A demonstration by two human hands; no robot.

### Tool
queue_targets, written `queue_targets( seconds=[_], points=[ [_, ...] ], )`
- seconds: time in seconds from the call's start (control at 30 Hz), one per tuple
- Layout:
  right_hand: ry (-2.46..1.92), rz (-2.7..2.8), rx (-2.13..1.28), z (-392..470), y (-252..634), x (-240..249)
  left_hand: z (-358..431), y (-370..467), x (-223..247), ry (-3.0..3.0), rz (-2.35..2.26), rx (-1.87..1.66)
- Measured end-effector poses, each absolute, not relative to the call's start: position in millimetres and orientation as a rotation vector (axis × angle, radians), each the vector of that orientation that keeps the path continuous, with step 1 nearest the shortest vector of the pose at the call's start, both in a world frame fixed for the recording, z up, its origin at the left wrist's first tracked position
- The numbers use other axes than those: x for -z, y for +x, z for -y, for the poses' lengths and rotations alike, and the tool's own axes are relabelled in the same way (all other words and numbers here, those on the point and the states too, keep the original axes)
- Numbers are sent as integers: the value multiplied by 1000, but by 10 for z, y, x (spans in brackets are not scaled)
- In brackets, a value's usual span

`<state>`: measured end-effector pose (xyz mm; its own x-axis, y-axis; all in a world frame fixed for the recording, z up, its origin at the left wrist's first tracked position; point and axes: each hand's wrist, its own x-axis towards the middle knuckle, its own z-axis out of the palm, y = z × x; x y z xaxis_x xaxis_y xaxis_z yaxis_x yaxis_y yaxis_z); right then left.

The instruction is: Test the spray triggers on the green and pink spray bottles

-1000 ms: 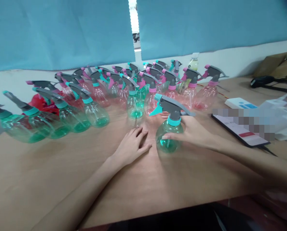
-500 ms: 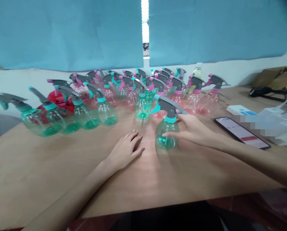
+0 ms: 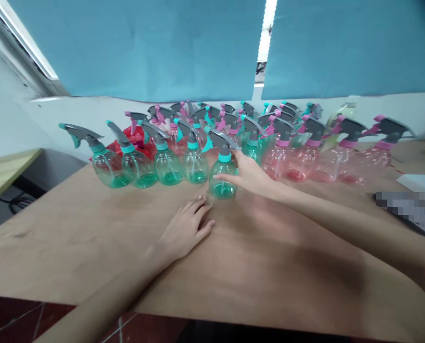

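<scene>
My right hand (image 3: 250,175) is wrapped round the body of a green spray bottle (image 3: 222,183) with a grey and turquoise trigger head. The bottle is upright, at the right end of a front row of green ones. Whether its base touches the table (image 3: 262,267) I cannot tell. My left hand (image 3: 189,227) lies on the wood just in front of that bottle, palm down, fingers loosely spread and holding nothing. Immediately left of the held bottle stands another green spray bottle (image 3: 197,166). To the right are several pink spray bottles (image 3: 298,166).
More spray bottles crowd the back by the wall. A red plastic bag (image 3: 135,140) lies behind the green row. On the right are a dark-edged phone (image 3: 380,202), partly blurred out, and a white box (image 3: 417,182). A lighter wooden surface (image 3: 12,171) stands at far left.
My right hand has carried the green spray bottle left and away from me, to the end of the green row. The view has turned left. My left hand stays resting on the table.
</scene>
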<state>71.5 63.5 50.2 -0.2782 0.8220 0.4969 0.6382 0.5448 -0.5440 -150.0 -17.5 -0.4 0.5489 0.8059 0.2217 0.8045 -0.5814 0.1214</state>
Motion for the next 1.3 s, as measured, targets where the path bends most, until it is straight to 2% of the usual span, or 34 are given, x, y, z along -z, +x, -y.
queue_targets(
  seconds=[0.13,0.63,0.8,1.03,1.17,1.3],
  points=[
    [-1265,2003,-221,-789,623,-531,207,-1465,13,2757,-1467,-414],
    [-1345,1970,-320,-1080,554,-581,243,-1314,19,2751,-1482,-465],
    [-1296,1955,-337,-944,573,-619,231,-1357,12,2747,-1481,-435],
    [-1208,1934,-353,-511,1170,-729,202,-1414,4,2739,-1453,-435],
    [-1373,1787,-264,-580,1551,-657,121,-1313,-6,2735,-1413,-430],
    [-1453,1747,-329,-722,1646,-588,-13,-1063,-14,2722,-1364,-451]
  ],
)
